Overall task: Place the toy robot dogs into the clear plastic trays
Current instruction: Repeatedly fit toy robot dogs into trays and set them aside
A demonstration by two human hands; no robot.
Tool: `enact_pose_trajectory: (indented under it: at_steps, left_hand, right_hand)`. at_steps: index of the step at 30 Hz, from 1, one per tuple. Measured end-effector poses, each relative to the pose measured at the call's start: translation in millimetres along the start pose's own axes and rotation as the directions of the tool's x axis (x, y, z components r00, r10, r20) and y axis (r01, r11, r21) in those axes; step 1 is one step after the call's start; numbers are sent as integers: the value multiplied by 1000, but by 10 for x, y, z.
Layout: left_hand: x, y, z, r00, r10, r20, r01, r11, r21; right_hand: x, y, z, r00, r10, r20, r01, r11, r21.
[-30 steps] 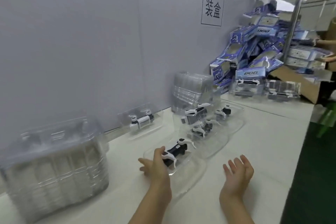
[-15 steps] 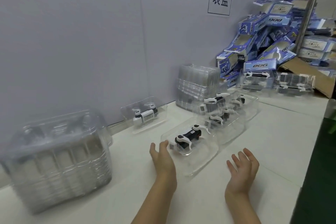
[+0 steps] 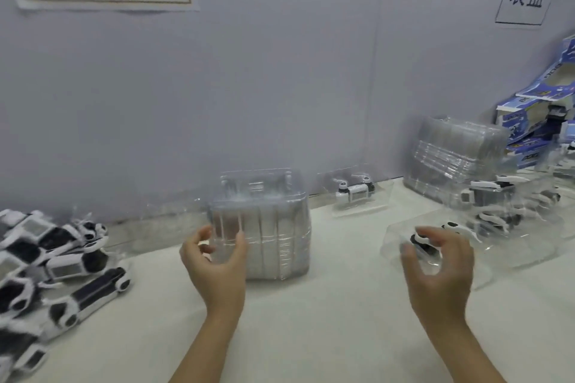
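Head view: left hand [image 3: 214,264] at edge of tray stack [image 3: 273,227], right hand [image 3: 441,267] apart.

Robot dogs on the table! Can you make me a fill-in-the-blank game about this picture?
The loose toy robot dogs lie piled on the ___ side of the table.
The stack of trays by the left hand is made of ___ plastic.
The boxes at the far right are white and ___.
Missing words: left; clear; blue.
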State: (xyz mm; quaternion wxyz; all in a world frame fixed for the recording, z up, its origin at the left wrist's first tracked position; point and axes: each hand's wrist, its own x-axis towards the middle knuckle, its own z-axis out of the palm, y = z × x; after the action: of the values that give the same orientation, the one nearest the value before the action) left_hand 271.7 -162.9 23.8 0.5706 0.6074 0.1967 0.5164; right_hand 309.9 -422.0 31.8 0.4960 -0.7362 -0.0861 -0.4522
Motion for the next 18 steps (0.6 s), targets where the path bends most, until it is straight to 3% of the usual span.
enact_pose_trajectory:
  at_steps: [2, 4, 6, 8, 10, 12, 14, 18]
  left_hand:
    - [220, -72, -60, 999, -19, 35, 17, 999, 44]
    - [409, -98, -94, 970, -192, 148, 186, 981, 47]
    - [552, -120, -150, 867, -381, 321, 384, 921, 57]
    - [626, -189, -223, 735, -485, 474, 468, 869, 163]
    - [616, -224, -261, 598, -615, 513, 548, 782, 298]
    - [557, -216, -252, 505, -670, 544, 629, 718, 300]
    - [504, -141, -234, 526, -631, 569, 673, 719, 175]
    - [467, -97, -438, 643, -620, 450, 698, 716, -10]
  right_hand:
    - [92, -321, 375, 993, -31, 117, 12, 987, 158]
    - [134, -552, 698, 952, 146, 269, -228, 925, 305]
    - [138, -600, 948, 828, 313, 465, -481, 822, 304]
    - [119, -586, 1090, 720, 289, 631, -528, 818, 228]
    - [74, -545, 1189, 600, 258, 757, -565, 807, 172]
    - [-10, -500, 1252, 482, 297, 824, -651, 751, 110]
    - [-81, -471, 1269, 448, 360, 818, -704, 706, 76]
    - [-180, -514, 1155, 468, 446, 763, -730, 682, 49]
